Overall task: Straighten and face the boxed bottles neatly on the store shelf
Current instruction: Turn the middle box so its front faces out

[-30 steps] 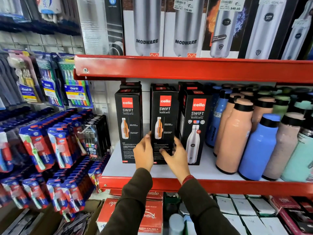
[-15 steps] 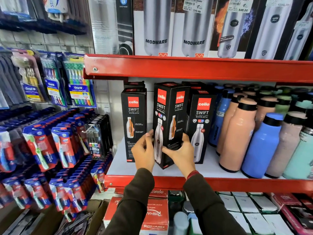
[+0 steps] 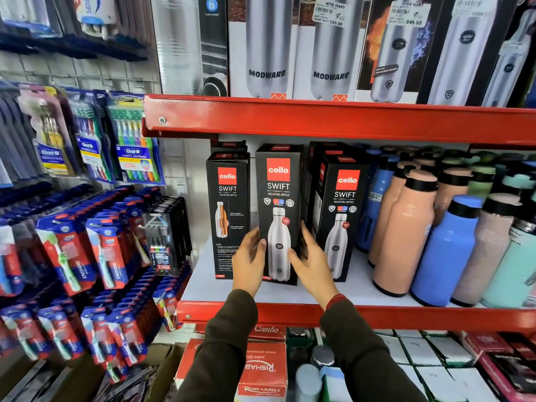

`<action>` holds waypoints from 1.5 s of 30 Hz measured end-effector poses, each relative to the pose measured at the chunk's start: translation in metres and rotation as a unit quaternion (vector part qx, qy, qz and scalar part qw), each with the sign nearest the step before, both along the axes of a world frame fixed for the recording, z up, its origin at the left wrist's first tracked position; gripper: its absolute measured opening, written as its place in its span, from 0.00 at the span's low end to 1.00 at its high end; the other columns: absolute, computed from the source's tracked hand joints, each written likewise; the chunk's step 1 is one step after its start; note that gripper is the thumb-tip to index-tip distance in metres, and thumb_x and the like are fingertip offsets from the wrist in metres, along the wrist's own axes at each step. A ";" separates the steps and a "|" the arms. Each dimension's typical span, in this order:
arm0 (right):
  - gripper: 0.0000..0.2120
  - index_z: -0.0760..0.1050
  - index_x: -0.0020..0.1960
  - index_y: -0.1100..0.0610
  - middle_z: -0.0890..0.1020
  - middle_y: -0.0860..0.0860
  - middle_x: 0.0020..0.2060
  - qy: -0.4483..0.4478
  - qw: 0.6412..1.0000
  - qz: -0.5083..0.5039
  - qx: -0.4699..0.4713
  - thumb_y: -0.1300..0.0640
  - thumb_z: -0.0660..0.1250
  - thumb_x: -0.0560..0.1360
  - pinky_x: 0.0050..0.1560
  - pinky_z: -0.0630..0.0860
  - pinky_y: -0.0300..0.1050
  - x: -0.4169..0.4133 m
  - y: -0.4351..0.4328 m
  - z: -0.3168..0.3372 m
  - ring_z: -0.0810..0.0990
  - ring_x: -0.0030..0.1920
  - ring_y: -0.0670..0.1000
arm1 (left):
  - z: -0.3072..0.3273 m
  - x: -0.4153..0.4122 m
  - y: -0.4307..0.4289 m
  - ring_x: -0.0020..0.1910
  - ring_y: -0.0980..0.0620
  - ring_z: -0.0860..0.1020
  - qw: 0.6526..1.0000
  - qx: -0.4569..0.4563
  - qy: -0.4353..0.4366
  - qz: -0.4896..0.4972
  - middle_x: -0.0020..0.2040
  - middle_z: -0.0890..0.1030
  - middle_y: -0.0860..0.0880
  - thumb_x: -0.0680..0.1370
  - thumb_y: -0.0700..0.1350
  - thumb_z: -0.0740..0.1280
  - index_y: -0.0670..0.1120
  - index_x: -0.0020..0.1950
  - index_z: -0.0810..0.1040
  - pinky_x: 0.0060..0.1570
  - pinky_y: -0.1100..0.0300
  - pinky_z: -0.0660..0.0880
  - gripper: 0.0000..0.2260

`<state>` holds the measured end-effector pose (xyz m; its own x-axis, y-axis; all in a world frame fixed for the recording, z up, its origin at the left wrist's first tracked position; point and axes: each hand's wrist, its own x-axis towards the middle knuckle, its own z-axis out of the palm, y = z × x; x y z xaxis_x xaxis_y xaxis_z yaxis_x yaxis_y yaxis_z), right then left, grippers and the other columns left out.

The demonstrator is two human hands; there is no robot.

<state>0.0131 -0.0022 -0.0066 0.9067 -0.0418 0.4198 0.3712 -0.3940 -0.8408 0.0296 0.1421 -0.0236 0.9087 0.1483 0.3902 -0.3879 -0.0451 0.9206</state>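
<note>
Three black Cello Swift bottle boxes stand in a row on the white shelf (image 3: pixel 356 291) with its red front lip. The middle box (image 3: pixel 279 195) shows its steel-bottle face to me and stands upright. My left hand (image 3: pixel 248 261) grips its lower left side and my right hand (image 3: pixel 311 261) its lower right side. The left box (image 3: pixel 227 198) shows an orange-bottle face; the right box (image 3: pixel 343 198) shows a steel-bottle face and is turned slightly. More black boxes stand behind them, mostly hidden.
Loose peach, blue, pink and mint bottles (image 3: pixel 406 227) crowd the shelf to the right. Large Modware boxes (image 3: pixel 266 44) fill the red shelf above. Toothbrush packs (image 3: pixel 87 242) hang at the left. Red cartons (image 3: pixel 261 369) sit below.
The middle box has turned from its orange-bottle side, through a corner-on angle, to its steel-bottle face. Both hands stayed on its lower sides.
</note>
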 end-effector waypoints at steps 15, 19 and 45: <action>0.32 0.55 0.77 0.50 0.72 0.54 0.71 0.024 0.998 -0.042 -0.043 0.66 0.62 0.78 0.71 0.66 0.44 0.018 0.003 -0.014 0.71 0.71 0.53 | -0.005 0.007 -0.016 0.54 0.58 0.76 0.994 0.064 0.015 0.089 0.53 0.78 0.53 0.81 0.39 0.62 0.44 0.67 0.73 0.55 0.66 0.70 0.14; 0.30 0.59 0.76 0.51 0.77 0.55 0.66 0.028 0.997 -0.063 -0.023 0.65 0.63 0.78 0.65 0.67 0.39 0.022 0.003 -0.020 0.75 0.67 0.53 | -0.007 0.007 -0.018 0.54 0.58 0.76 0.994 0.064 0.020 0.091 0.57 0.80 0.49 0.81 0.39 0.62 0.44 0.67 0.72 0.56 0.64 0.70 0.15; 0.22 0.64 0.75 0.54 0.72 0.53 0.71 -0.067 0.997 -0.036 0.003 0.59 0.57 0.81 0.72 0.69 0.49 0.008 0.107 -0.021 0.70 0.72 0.48 | -0.004 0.012 0.064 0.75 0.49 0.64 0.974 0.065 -0.083 0.201 0.75 0.65 0.46 0.82 0.41 0.59 0.46 0.77 0.61 0.75 0.52 0.62 0.23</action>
<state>0.0210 0.1050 -0.0275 0.8374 -0.1071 0.5361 0.4511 -0.4185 -0.7883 0.0412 0.2061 -0.0274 0.7101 0.4182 0.5665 -0.4581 -0.3366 0.8227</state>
